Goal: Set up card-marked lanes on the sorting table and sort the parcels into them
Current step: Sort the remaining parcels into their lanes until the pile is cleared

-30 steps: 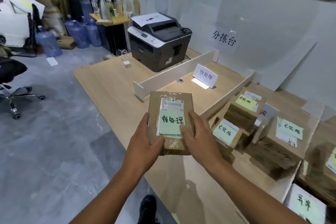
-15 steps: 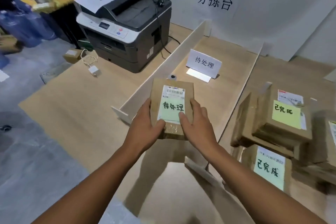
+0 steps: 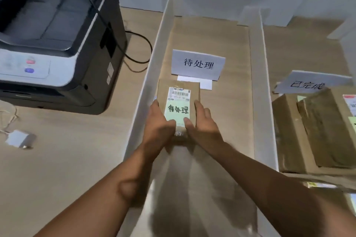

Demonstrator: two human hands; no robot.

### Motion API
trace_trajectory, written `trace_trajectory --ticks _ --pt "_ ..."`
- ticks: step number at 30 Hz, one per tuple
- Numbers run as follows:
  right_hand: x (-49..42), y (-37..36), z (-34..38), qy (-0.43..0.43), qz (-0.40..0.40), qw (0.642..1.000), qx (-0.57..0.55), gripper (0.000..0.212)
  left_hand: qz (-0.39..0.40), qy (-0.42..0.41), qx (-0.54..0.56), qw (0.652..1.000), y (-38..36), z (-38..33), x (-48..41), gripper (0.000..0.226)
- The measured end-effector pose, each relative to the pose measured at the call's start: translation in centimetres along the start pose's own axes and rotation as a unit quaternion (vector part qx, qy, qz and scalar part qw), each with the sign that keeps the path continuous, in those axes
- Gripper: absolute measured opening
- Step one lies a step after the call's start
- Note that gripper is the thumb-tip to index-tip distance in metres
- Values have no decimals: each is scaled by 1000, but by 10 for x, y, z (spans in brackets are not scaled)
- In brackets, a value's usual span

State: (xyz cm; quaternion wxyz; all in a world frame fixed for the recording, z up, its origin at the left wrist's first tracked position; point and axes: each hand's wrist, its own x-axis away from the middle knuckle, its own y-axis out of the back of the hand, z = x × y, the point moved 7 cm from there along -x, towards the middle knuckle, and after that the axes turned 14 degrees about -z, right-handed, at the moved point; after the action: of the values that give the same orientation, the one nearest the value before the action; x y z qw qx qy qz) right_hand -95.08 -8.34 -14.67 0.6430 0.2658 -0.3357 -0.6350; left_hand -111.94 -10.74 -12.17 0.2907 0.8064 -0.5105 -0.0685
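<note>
A small brown parcel [image 3: 179,90] with a barcode label and a green note reading 待处理 sits low in the lane between two white dividers. My left hand [image 3: 157,131] grips its left side and my right hand [image 3: 202,127] grips its right side, thumbs on top. Just behind the parcel stands a white folded card [image 3: 198,64] marked 待处理. The left divider [image 3: 152,63] and right divider [image 3: 258,82] bound this lane. I cannot tell whether the parcel touches the table.
A grey printer [image 3: 55,40] with a black cable stands left of the lane. A white charger [image 3: 18,138] lies on the table at far left. In the lane to the right a card [image 3: 310,82] marked 已完成 stands behind stacked brown parcels [image 3: 316,131].
I stepped closer and both hands carried the parcel forward and down into the 待处理 lane, up to the card. The grip on it is unchanged.
</note>
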Motion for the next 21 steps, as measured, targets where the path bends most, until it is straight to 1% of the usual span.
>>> trace_trajectory --ticks 1,2,4,6,8,11,13,14,18,21 --pt "-8 -10 2 0 -10 1000 11 70 -10 19 -2 1000 -3 7 -12 58" --pt "-13 -20 4 5 -13 1000 26 71 -24 21 -23 999 -4 12 -22 56" --pt "-19 -38 4 2 -2 999 42 70 -32 9 -74 997 -9 19 -31 54" --pt "-20 -46 2 -1 0 999 43 69 -32 -3 -98 995 -13 24 -34 54" --pt "-17 -44 2 -2 -5 999 46 70 -26 -16 -112 993 -15 22 -33 57" --pt "-14 -26 3 -11 0 998 56 69 -12 -50 -170 984 -15 15 -26 55" --pt "-11 -1 8 -32 -1 999 18 64 -4 -70 -189 979 -11 2 -14 53" --pt "-8 18 12 -28 -12 1000 5 61 3 -73 -174 982 -8 -8 -7 55" --pt "19 116 25 37 -61 997 -24 60 61 -139 -105 983 -8 -73 36 70" --pt "55 202 12 80 -102 992 0 59 84 -211 -66 972 -18 -137 89 69"
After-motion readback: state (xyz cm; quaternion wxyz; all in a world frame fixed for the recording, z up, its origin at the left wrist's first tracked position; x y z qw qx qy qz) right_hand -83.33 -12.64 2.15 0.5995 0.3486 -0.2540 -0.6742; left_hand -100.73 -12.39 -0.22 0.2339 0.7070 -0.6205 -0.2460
